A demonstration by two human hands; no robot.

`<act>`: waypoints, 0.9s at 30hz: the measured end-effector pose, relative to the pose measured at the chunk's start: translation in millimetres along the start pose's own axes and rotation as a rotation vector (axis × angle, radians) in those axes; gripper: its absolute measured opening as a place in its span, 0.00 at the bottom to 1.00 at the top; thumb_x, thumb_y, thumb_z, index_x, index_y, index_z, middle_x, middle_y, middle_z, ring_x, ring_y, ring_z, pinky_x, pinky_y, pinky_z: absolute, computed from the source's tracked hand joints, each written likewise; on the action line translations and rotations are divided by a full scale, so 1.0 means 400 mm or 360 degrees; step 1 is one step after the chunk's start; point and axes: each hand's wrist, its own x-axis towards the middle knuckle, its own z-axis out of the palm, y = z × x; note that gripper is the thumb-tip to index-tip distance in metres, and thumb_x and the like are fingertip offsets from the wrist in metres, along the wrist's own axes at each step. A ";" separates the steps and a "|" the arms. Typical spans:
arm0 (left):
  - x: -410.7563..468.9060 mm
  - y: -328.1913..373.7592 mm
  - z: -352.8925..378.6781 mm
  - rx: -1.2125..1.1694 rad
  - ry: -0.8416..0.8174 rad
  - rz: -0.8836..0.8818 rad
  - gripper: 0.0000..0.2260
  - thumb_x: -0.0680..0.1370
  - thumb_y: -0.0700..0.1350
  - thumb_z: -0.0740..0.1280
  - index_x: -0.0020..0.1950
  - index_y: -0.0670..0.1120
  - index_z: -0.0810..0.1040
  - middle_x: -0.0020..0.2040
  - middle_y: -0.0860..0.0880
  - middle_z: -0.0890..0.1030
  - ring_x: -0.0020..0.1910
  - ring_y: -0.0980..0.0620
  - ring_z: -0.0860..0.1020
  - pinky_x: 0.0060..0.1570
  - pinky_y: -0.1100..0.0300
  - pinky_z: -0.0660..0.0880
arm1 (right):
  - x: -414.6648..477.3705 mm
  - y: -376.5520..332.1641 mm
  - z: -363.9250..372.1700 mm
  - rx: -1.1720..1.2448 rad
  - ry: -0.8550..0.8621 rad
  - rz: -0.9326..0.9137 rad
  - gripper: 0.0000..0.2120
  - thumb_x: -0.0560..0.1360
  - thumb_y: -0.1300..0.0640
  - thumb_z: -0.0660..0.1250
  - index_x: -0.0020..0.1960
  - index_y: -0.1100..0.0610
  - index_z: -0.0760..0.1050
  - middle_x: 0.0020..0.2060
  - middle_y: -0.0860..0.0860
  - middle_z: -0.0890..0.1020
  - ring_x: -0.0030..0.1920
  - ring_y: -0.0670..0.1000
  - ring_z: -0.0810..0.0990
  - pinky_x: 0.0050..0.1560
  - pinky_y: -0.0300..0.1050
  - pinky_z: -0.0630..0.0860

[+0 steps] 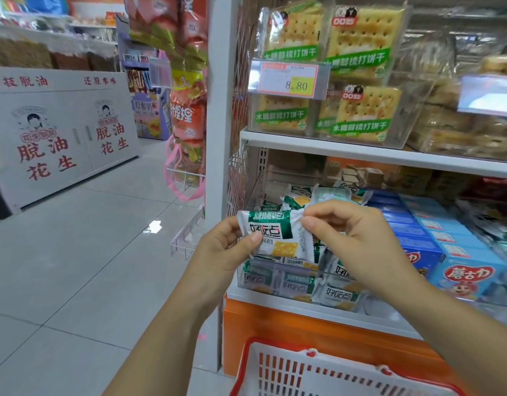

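The red and white basket (278, 352) sits lowest and closest, right under the person's forearms, its mouth open below the shelf edge (303, 305). Above it, both hands hold one small green and white cracker packet (275, 235) in the air, just in front of the clear bin (298, 281) of matching packets on the lower shelf. The left hand (220, 247) grips the packet's left end, thumb across the printed front and fingers curled behind. The right hand (352, 235) pinches the crimped top right corner between thumb and forefinger, its other fingers loosely bent.

From where I stand, it looks as if the packet is being looked over before it goes into the basket. To do that well, I'd keep the hold on the sealed ends as now, since pressure on the middle would likely crack the crackers. Then release the pinch on the corner, let the left hand carry the packet straight down, and lay it flat rather than drop it. The blue boxes (452, 252) stand well to the right, out of the way.
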 end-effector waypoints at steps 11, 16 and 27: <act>-0.002 -0.012 0.014 0.0096 -0.0056 -0.0116 0.10 0.78 0.45 0.65 0.59 0.49 0.77 0.52 0.51 0.84 0.53 0.51 0.82 0.55 0.55 0.78 | -0.014 0.003 -0.007 0.0067 -0.0081 0.0142 0.18 0.70 0.57 0.72 0.53 0.39 0.72 0.42 0.43 0.79 0.38 0.40 0.78 0.43 0.36 0.78; -0.026 -0.030 0.040 0.0404 -0.0316 -0.0200 0.09 0.77 0.47 0.68 0.57 0.49 0.77 0.51 0.50 0.84 0.48 0.57 0.82 0.49 0.65 0.78 | -0.098 0.055 -0.015 -0.0211 -0.0109 0.0215 0.23 0.69 0.55 0.74 0.53 0.36 0.66 0.43 0.41 0.75 0.42 0.41 0.75 0.44 0.35 0.74; -0.133 -0.363 0.074 0.1473 -0.0412 -0.0674 0.18 0.79 0.45 0.66 0.68 0.45 0.71 0.67 0.45 0.75 0.62 0.46 0.75 0.56 0.61 0.68 | -0.474 0.433 0.001 -0.0665 -0.0809 0.0911 0.16 0.74 0.56 0.69 0.61 0.49 0.72 0.53 0.45 0.76 0.41 0.45 0.75 0.46 0.43 0.73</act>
